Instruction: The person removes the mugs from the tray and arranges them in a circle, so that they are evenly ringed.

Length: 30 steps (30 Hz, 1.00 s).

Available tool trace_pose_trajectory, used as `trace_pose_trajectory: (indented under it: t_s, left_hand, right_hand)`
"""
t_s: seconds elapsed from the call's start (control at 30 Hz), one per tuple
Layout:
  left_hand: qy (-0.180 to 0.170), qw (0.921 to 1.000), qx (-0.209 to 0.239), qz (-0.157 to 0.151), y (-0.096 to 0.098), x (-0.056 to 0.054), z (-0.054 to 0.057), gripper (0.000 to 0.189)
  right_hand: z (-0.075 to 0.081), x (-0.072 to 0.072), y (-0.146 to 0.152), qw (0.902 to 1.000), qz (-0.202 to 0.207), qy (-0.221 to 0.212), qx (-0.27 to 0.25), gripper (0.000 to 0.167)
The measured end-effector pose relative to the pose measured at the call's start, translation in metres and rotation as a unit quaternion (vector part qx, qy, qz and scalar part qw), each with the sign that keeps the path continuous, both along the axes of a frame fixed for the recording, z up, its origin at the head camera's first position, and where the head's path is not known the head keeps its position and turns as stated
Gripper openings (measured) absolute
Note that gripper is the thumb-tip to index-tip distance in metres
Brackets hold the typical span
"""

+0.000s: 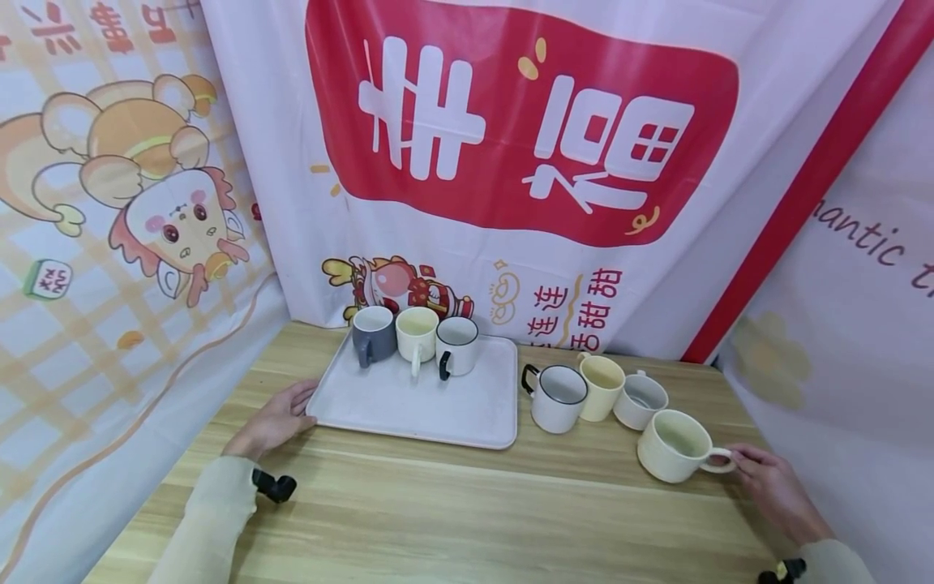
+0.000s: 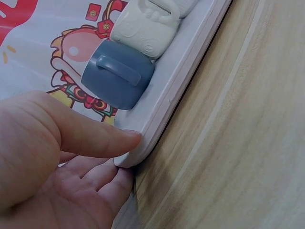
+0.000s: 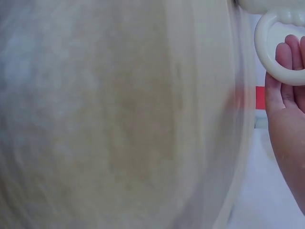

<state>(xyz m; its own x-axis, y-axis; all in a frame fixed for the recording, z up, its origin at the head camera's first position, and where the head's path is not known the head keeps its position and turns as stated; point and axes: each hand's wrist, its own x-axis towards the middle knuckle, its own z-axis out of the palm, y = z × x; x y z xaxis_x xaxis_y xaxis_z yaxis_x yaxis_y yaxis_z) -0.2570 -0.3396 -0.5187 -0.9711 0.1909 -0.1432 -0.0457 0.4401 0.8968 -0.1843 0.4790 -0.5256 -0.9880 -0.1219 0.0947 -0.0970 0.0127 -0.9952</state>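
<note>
My left hand [image 1: 273,418] pinches the left front corner of a pale rectangular tray [image 1: 445,418]. In the left wrist view the thumb [image 2: 109,140] lies on the tray's rim and the other fingers are beneath it. Three mugs stand along the tray's back left: a dark blue-grey mug [image 1: 374,337], a cream mug [image 1: 417,345] and a white mug [image 1: 460,357] with a black handle. At the right, my right hand [image 1: 773,483] holds a pale cream mug [image 1: 666,461] by its handle. Several fingers pass through that handle [image 3: 260,45] in the right wrist view.
Right of the tray stand a white mug [image 1: 556,410] with black rim and handle, a yellow mug [image 1: 600,397] and a low whitish mug [image 1: 636,412], close together. Printed cloth [image 1: 511,268] hangs behind the wooden table [image 1: 474,519] and on both sides.
</note>
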Motion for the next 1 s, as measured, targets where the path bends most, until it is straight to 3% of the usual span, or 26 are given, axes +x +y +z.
trace_pose_trajectory:
  t_s: [0.07, 0.17, 0.23, 0.3, 0.37, 0.63, 0.77, 0.83, 0.93, 1.0]
  left_hand:
    - [-0.001, 1.0, 0.0, 0.003, 0.0, 0.0, 0.0, 0.079]
    - [0.001, 1.0, -0.001, 0.0, 0.0, -0.001, 0.001, 0.079]
    - [0.002, 1.0, 0.001, 0.0, 0.0, -0.001, 0.0, 0.079]
    - [0.001, 1.0, 0.001, 0.0, 0.0, -0.001, 0.0, 0.079]
    - [-0.001, 1.0, -0.001, 0.001, 0.0, -0.001, 0.0, 0.079]
    - [0.0, 1.0, -0.005, 0.0, 0.001, -0.002, -0.001, 0.079]
    - [-0.002, 1.0, -0.008, 0.002, 0.001, -0.001, 0.0, 0.079]
    - [-0.005, 0.9999, -0.009, 0.004, 0.001, -0.001, 0.0, 0.079]
    - [-0.005, 0.9999, -0.01, 0.003, 0.0, -0.001, 0.0, 0.079]
    - [-0.004, 0.9999, -0.011, 0.001, 0.0, 0.0, 0.0, 0.08]
  right_hand:
    - [0.002, 0.0, -0.001, 0.9999, -0.007, 0.001, 0.007, 0.039]
    - [0.012, -0.001, -0.004, 0.9928, -0.04, 0.025, 0.11, 0.029]
    - [0.022, -0.002, -0.007, 0.9768, -0.063, 0.046, 0.199, 0.028]
    - [0.036, -0.003, -0.012, 0.9534, -0.075, 0.067, 0.285, 0.036]
    - [0.05, -0.006, -0.019, 0.9396, -0.072, 0.08, 0.325, 0.04]
    - [0.11, -0.017, -0.074, 0.9172, -0.026, 0.115, 0.38, 0.044]
    - [0.128, -0.03, -0.11, 0.9073, -0.002, 0.126, 0.401, 0.043]
    - [0.134, -0.038, -0.131, 0.903, 0.012, 0.11, 0.415, 0.048]
    - [0.139, -0.05, -0.163, 0.9062, 0.039, 0.089, 0.412, 0.057]
    - [0.14, -0.059, -0.185, 0.9134, 0.068, 0.074, 0.394, 0.061]
